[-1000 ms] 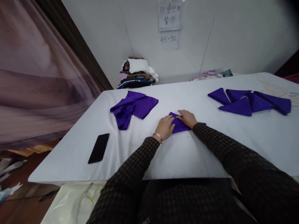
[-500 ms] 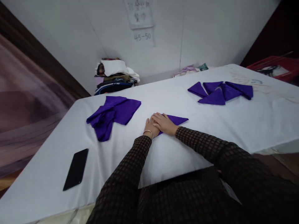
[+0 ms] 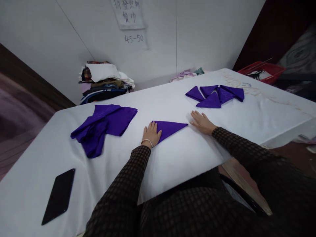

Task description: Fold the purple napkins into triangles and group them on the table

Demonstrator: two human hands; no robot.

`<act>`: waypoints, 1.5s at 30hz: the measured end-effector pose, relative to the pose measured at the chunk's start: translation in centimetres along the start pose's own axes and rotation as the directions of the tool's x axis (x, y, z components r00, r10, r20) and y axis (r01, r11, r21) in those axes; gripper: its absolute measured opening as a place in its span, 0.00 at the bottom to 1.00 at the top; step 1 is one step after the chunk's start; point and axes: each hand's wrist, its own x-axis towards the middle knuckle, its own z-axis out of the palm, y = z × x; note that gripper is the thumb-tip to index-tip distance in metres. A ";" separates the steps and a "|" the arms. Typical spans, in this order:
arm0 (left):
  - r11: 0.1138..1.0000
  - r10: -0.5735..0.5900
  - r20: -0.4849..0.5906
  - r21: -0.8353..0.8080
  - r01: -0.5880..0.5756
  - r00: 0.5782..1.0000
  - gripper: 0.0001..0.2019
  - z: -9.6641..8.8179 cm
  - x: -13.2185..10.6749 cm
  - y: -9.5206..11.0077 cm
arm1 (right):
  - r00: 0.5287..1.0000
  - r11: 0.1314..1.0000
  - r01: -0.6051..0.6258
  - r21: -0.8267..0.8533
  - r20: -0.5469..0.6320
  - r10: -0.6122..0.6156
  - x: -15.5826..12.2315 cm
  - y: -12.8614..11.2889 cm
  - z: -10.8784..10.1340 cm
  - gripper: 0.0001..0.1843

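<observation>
A purple cloth napkin [image 3: 169, 128], folded into a flat triangle, lies on the white-covered table in front of me. My left hand [image 3: 151, 134], with a bracelet at the wrist, rests flat on the napkin's left end, fingers spread. Just past its pointed right tip, my right hand [image 3: 202, 122] is open and holds nothing. Farther back on the right is a group of several folded purple triangles [image 3: 212, 100], some overlapping. On the left lies a loose pile of purple cloths [image 3: 103, 126], partly crumpled.
A black phone-like slab [image 3: 59, 196] lies at the table's near left. Behind the table's back edge stands a stack of folded clothes [image 3: 106, 80], with more fabric [image 3: 184, 75] farther right. A red basket [image 3: 271, 73] is at the far right. Handwritten paper [image 3: 129, 14] hangs on the wall.
My right hand has lifted off the left one and moved right, past the napkin's tip. The left hand stays on the napkin. The view has turned somewhat to the right.
</observation>
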 end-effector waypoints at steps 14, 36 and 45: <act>1.000 -0.011 -0.016 -0.018 0.011 1.000 0.29 -0.1 -0.1 0.1 | 0.988 0.919 0.014 0.394 -0.148 0.048 1.1 -2.8 2.6 0.08; 0.999 -0.015 -0.004 -0.043 0.015 1.000 0.30 -0.1 -0.7 0.1 | 0.970 0.977 0.142 0.162 -0.222 -0.105 1.2 -6.8 0.8 0.17; 1.000 -0.021 0.016 -0.015 0.021 1.000 0.30 -0.1 -0.8 0.1 | 0.912 0.914 0.398 0.080 0.069 -0.404 3.6 -11.9 4.3 0.36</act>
